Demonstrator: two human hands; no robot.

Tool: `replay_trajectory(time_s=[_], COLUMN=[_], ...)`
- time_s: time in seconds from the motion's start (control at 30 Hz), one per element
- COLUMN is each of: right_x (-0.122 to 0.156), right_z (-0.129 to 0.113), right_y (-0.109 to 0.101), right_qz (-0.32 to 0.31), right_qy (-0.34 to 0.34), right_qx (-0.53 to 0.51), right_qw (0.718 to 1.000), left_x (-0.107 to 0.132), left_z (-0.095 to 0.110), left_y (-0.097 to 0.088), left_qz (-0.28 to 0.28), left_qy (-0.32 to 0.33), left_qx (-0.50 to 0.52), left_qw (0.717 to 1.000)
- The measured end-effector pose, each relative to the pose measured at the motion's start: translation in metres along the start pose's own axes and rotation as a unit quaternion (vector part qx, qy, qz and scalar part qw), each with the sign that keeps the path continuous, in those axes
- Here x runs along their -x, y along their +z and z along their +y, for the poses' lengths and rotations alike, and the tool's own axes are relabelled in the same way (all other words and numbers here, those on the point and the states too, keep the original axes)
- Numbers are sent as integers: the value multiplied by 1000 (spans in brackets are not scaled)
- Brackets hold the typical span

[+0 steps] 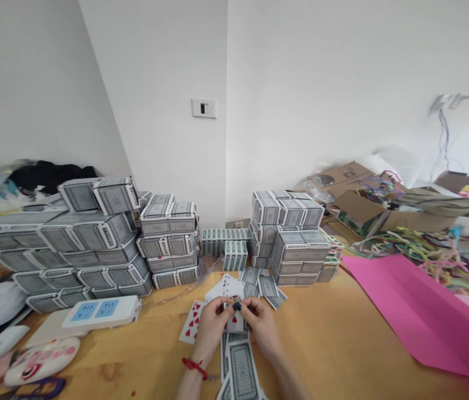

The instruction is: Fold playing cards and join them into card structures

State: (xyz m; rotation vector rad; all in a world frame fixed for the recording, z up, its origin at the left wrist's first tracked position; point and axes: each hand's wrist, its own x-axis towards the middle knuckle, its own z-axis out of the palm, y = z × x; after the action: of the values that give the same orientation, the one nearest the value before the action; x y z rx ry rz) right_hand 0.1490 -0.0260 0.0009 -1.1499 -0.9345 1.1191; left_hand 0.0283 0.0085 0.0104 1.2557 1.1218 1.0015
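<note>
My left hand [214, 323] and my right hand [261, 324] meet at the middle of the table, fingers closed. Between their fingertips is a small dark object [237, 306], too small to name. Just below it, a playing card [235, 322] with a red mark lies face up between my hands. To the left rests a hearts card [193, 322], partly behind my left hand. Face-down cards [242, 369] with grey patterned backs spread between my forearms. Beyond my fingers are more face-up cards [225, 285] and several face-down cards [267, 285].
Stacked packs of cards stand at the left [88, 233], centre-left [170, 241] and right [290, 239]. Green-edged packs [235, 254] sit between. A white power strip [124, 309] lies left, a pink sheet [417, 311] right. Beyond it are colourful strands [438, 258] and a cardboard box [361, 211].
</note>
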Motion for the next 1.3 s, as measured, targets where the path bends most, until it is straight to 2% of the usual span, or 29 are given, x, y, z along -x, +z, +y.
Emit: replay_trajectory(time_s=[0.1,0.27,0.4,0.5,0.63,0.8,0.97,1.17,1.3], right_x=[0,-1,-1,-1,-2,-1,0,-2,-3], right_z=[1,8,10,9,7,6,5,3,7], right_y=[-1,-7,-7,-5,-3,-2,-1,-4,-7], right_qz=[-3,-21,-36,-13,37,54,69,29,22], right_qy=[15,84,84,78,72,48,35,72,84], right_qx=[-27,-107,-122,-111,-114,-131,-136,-203,-167], right_qw=[1000,990,988,991,990,989,988,976,982], left_x=[1,3,2,2,4,3,1,4,4], left_z=[0,-3,-5,-4,-2,-5,-6,0,-1], left_y=[0,-3,-5,-4,0,2,1,1,1], left_qz=[-11,-75,-99,-94,-57,-22,-35,-84,-74], left_qy=[-16,-65,-97,-105,-85,-74,-87,-96,-82], left_qx=[22,94,138,158,160,153,163,221,199], left_qw=[1000,991,981,977,982,985,982,967,974])
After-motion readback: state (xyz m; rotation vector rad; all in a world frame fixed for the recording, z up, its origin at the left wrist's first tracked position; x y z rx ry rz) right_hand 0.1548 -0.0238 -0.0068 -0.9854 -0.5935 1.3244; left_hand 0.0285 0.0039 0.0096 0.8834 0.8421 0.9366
